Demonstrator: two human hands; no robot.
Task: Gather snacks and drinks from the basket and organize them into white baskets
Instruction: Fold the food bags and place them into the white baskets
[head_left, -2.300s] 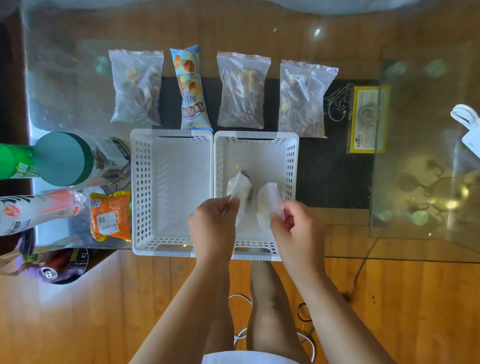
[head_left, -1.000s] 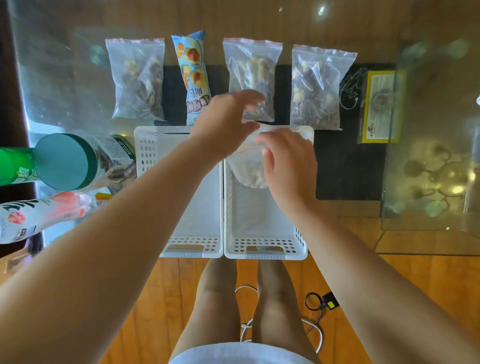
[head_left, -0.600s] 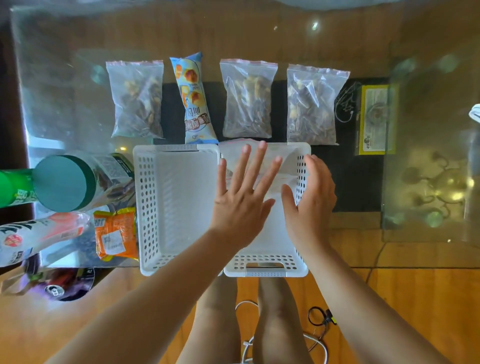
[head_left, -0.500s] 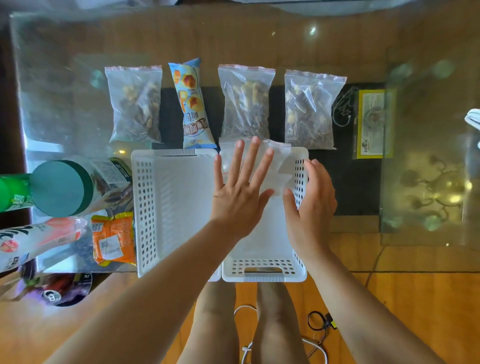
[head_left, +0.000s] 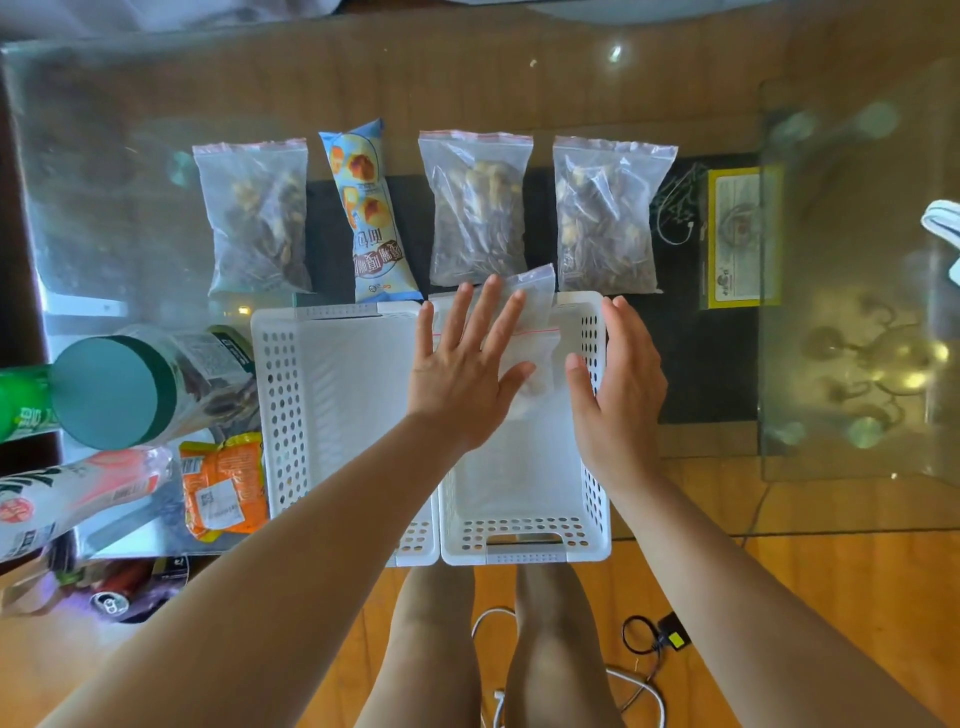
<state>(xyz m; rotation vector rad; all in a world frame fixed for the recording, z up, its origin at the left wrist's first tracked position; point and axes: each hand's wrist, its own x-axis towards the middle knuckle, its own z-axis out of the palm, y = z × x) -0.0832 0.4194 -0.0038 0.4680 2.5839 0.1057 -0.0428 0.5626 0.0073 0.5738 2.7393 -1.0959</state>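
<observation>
Two white baskets stand side by side on the glass table, the left basket and the right basket. A small clear zip bag leans against the far wall of the right basket. My left hand lies flat over it with fingers spread. My right hand is held open just right of the bag, inside the basket's right wall. Behind the baskets lie three clear bags of nuts and a blue bread packet.
At the left stand a jar with a green lid, a green bottle, a pink-labelled bottle and an orange snack packet. A can lies below the table's edge. A yellow-framed card sits under the glass.
Both hands let go of the small bag after lowering it into the right basket. They now rest flat and open over and beside it, against the basket's far wall.
</observation>
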